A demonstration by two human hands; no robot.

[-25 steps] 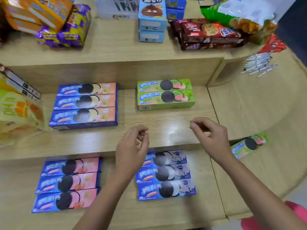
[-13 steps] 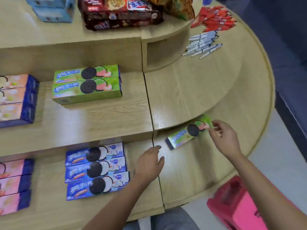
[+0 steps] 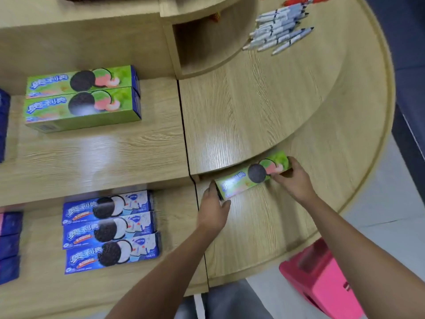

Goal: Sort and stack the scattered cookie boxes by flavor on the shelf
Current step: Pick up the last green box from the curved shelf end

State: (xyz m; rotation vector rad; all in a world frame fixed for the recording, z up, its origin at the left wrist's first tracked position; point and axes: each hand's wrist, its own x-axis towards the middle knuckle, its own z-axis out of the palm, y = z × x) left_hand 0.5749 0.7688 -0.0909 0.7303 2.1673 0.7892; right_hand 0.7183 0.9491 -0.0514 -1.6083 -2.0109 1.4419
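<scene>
A loose green cookie box (image 3: 248,177) lies tilted on the lower curved shelf (image 3: 299,226), partly tucked under the step above. My right hand (image 3: 292,178) grips its right end. My left hand (image 3: 212,208) holds its left end. Two matching green boxes (image 3: 82,97) lie side by side on the middle shelf at upper left. Three blue-and-white cookie boxes (image 3: 110,231) lie in a row on the lower shelf, left of my left hand.
Dark blue box ends (image 3: 9,245) show at the left edge. Several pens (image 3: 278,33) lie on the curved middle shelf at upper right. A pink object (image 3: 322,277) stands on the floor below the shelf edge.
The view swung right. Both hands travelled to the loose green box and closed on its two ends; half a second ago only the right hand touched it.
</scene>
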